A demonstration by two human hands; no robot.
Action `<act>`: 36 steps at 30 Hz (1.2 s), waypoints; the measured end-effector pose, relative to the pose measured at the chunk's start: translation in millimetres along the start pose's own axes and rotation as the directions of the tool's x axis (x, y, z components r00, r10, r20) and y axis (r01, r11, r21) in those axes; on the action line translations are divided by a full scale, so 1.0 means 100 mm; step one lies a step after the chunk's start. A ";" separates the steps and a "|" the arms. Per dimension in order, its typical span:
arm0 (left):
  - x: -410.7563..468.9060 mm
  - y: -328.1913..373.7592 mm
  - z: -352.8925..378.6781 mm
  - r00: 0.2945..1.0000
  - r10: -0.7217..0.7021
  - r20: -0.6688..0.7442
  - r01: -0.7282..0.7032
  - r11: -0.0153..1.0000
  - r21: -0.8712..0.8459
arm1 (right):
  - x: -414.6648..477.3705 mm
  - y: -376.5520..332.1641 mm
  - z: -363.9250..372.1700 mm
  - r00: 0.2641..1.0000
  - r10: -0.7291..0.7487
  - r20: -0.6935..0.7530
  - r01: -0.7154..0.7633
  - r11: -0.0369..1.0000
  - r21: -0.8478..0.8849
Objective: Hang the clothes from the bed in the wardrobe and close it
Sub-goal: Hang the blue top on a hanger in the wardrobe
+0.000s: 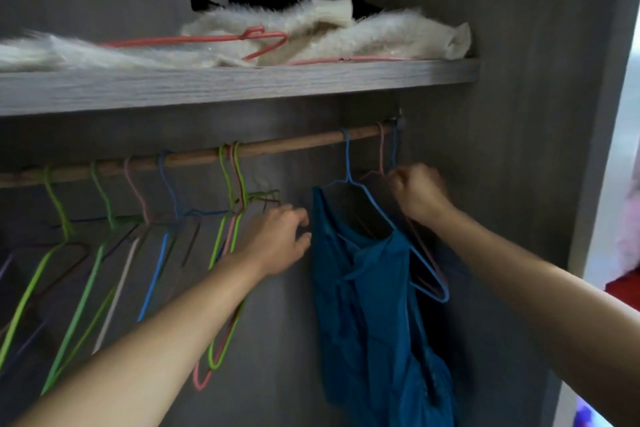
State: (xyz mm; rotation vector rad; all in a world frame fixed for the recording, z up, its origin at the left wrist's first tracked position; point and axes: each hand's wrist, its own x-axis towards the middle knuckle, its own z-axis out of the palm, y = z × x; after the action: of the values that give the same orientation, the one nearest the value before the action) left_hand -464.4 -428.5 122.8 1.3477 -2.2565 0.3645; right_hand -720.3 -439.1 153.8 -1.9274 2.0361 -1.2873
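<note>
A teal garment (367,315) hangs on a blue hanger (349,177) from the wooden rail (287,144) inside the grey wardrobe. My right hand (419,192) is curled round the necks of the pink and blue hangers at the rail's right end, just behind the garment. My left hand (280,239) reaches in at the garment's left edge, fingers loosely curled, beside a cluster of green and pink empty hangers (232,218). Whether it touches the cloth or a hanger I cannot tell.
Several empty coloured hangers (104,246) fill the rail's left part. The shelf (242,81) above carries white furry fabric (311,35), a pink hanger and black cloth. The wardrobe's right side panel (554,114) stands close to my right arm.
</note>
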 end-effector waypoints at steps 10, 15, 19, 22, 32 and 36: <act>-0.19 -0.07 -0.07 1.000 0.013 0.022 -0.013 1.000 -0.002 | -0.03 0.20 0.18 0.957 0.278 -0.082 -0.290 0.912 -0.289; -0.24 -0.12 -0.13 1.000 0.008 0.001 -0.008 1.000 0.001 | -0.01 0.03 -0.14 0.942 0.256 -0.216 -0.301 0.929 -0.213; -0.25 -0.03 -0.16 1.000 0.026 -0.007 -0.026 0.999 -0.035 | -0.28 -0.02 -0.42 0.965 0.129 -0.226 -0.175 0.965 -0.195; -0.28 0.13 -0.10 0.998 0.063 0.006 -0.062 0.991 -0.117 | -0.64 0.06 -0.54 0.966 0.169 -0.195 -0.207 0.958 -0.199; -0.86 1.13 0.42 0.974 0.146 0.174 -0.103 0.967 -0.235 | -2.12 0.51 -1.23 0.961 0.242 -0.134 -0.273 0.909 -0.314; -1.16 1.61 0.65 0.949 0.152 0.276 -0.080 0.964 -0.254 | -2.76 0.88 -1.65 0.955 0.264 -0.138 -0.296 0.895 -0.333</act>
State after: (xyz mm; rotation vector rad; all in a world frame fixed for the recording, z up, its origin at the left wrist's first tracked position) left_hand -577.3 -294.5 9.1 1.2094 -2.5330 -0.0787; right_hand -822.8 -131.5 76.3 -1.6225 2.6240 -1.0143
